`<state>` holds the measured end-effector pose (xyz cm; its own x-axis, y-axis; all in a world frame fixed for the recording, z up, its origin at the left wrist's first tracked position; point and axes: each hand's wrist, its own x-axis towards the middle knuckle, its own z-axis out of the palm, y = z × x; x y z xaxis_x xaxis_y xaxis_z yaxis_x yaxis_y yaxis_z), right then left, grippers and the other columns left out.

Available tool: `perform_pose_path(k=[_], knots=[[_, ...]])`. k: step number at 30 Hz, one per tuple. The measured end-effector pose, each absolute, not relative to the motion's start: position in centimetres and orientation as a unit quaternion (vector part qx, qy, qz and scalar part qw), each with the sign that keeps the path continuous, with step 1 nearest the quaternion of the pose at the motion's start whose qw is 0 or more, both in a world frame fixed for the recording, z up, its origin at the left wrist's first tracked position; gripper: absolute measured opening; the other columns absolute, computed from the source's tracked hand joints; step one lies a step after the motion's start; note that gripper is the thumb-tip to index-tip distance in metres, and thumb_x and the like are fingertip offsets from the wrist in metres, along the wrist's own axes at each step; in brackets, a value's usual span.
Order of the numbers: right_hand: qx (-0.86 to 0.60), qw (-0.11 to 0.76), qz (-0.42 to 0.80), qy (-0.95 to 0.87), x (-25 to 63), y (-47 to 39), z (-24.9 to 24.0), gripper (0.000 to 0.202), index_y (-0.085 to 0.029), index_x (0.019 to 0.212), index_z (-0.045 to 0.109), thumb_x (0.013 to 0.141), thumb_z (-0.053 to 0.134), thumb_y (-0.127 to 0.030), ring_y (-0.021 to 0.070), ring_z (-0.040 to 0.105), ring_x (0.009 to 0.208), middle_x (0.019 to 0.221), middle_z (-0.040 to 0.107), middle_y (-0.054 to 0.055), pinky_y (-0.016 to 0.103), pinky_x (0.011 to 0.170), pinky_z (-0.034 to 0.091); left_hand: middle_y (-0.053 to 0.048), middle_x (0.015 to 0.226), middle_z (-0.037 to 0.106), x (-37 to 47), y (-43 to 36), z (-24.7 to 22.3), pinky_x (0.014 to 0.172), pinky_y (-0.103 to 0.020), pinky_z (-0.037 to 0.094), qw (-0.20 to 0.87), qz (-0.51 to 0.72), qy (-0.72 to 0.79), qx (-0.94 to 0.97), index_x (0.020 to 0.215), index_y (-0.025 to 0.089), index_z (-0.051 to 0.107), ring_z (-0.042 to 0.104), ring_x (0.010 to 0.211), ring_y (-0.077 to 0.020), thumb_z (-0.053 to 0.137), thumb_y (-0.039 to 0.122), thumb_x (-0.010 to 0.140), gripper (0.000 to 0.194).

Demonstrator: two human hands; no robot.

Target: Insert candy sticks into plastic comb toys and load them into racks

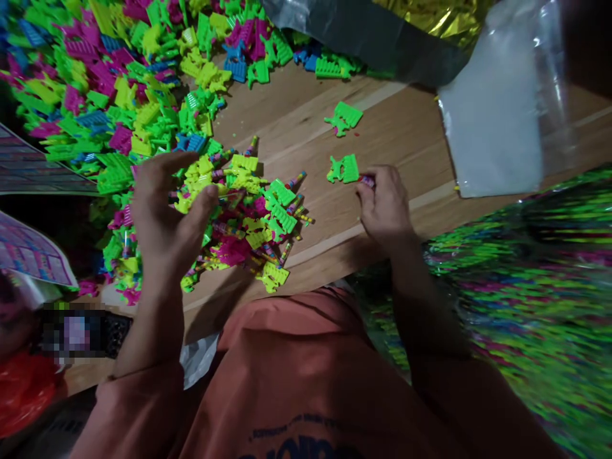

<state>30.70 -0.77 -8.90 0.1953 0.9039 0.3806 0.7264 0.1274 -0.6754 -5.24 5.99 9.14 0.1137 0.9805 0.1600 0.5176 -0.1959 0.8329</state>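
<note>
My right hand [385,201] pinches a small printed stick [367,180] over the wooden surface. The stick's far end meets a green plastic figure piece [345,168]; whether the two are joined I cannot tell. A second green figure piece [347,118] lies just beyond it. My left hand [165,204] hovers with thumb and fingers apart at the near pile [234,245], a mix of yellow, green and pink plastic pieces and printed sticks. Nothing shows between its fingers.
A large heap of bright plastic pieces [109,83] spreads across the far left. White plastic bags [492,134] lie at the right, beside a dark grey strip [377,38]. Clear bags full of colourful sticks [540,306] stand at the lower right. Printed sheets [33,245] are at the left.
</note>
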Motion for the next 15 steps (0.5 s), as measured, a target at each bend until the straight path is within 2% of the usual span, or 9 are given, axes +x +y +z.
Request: perform_pose_path(k=[3, 7, 12, 15], knots=[[-0.667, 0.415, 0.083, -0.613, 31.5, 1.0, -10.0, 0.038, -0.021, 0.130, 0.074, 0.102, 0.088, -0.043, 0.0312, 0.071, 0.110, 0.121, 0.074, 0.015, 0.047, 0.100, 0.063, -0.005, 0.132, 0.081, -2.1, 6.2, 8.0, 0.113, -0.049, 0.057, 0.336, 0.353, 0.499, 0.716, 0.123, 0.029, 0.084, 0.072, 0.128, -0.0316, 0.095, 0.055, 0.094, 0.040], [-0.673, 0.421, 0.091, -0.601, 31.4, 1.9, -10.7, 0.030, -0.023, 0.114, 0.075, 0.101, 0.089, -0.046, 0.0286, 0.071, 0.103, 0.111, 0.075, 0.013, 0.044, 0.097, 0.063, -0.009, 0.126, 0.082, 1.7, 6.7, 5.6, 0.109, -0.043, 0.062, 0.451, 0.320, 0.460, 0.695, 0.116, 0.024, 0.081, 0.075, 0.120, -0.0280, 0.093, 0.049, 0.093, 0.037], [-0.664, 0.465, 0.113, -0.575, 29.0, 1.2, -8.2, 0.028, -0.025, 0.121, 0.077, 0.100, 0.085, -0.042, 0.0299, 0.075, 0.104, 0.114, 0.077, 0.009, 0.048, 0.093, 0.066, -0.013, 0.129, 0.080, 5.3, 7.5, 3.2, 0.102, -0.038, 0.064, 0.622, 0.326, 0.429, 0.568, 0.120, 0.019, 0.073, 0.076, 0.116, -0.0251, 0.104, 0.050, 0.081, 0.059], [-0.635, 0.494, 0.152, -0.574, 26.4, 0.4, -5.3, 0.029, -0.027, 0.128, 0.077, 0.104, 0.081, -0.042, 0.0265, 0.075, 0.100, 0.116, 0.077, 0.008, 0.042, 0.088, 0.067, -0.010, 0.114, 0.080, 6.9, 7.5, 2.7, 0.095, -0.036, 0.064, 0.699, 0.312, 0.403, 0.501, 0.117, 0.018, 0.071, 0.078, 0.106, -0.0238, 0.109, 0.056, 0.074, 0.069]])
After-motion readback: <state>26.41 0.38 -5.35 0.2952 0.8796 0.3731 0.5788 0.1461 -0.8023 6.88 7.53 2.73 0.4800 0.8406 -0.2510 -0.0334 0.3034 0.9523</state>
